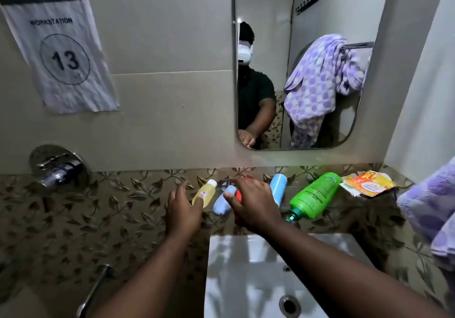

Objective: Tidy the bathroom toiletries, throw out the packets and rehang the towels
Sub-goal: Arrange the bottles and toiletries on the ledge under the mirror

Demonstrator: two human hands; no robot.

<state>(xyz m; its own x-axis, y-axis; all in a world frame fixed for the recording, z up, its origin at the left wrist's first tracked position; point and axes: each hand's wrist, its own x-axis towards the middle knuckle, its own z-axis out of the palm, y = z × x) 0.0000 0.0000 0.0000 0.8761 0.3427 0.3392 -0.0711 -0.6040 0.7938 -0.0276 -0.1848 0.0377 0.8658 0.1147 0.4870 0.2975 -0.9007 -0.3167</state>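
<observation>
Two words of legible print show in the head view: a paper sign (59, 49) taped to the wall tile reads "WORKSTATION" above a circled "13". Writing on the bottles and packets is too small or blurred to read. On the leaf-patterned ledge behind the white sink (248, 268) lie several toiletries, all on their sides. A yellow bottle (205, 192) with a white cap points its cap up and away toward the wall, its long axis slightly tilted right. Just beside it a small pale blue bottle (222, 202) lies along the same line. A taller blue bottle (278, 187) runs front to back, and a large green bottle (314, 196) lies diagonally, its dark green cap toward the sink. Crumpled orange packets (366, 182) sit at the ledge's right end, near a purple dotted towel (428, 212) at the frame edge. The left hand (183, 209) hovers with fingers spread, one fingertip touching the yellow bottle. The right hand (251, 204) arches, fingers loosely apart, over a red object (239, 193) mostly hidden beneath it; whether it grips that is unclear.
</observation>
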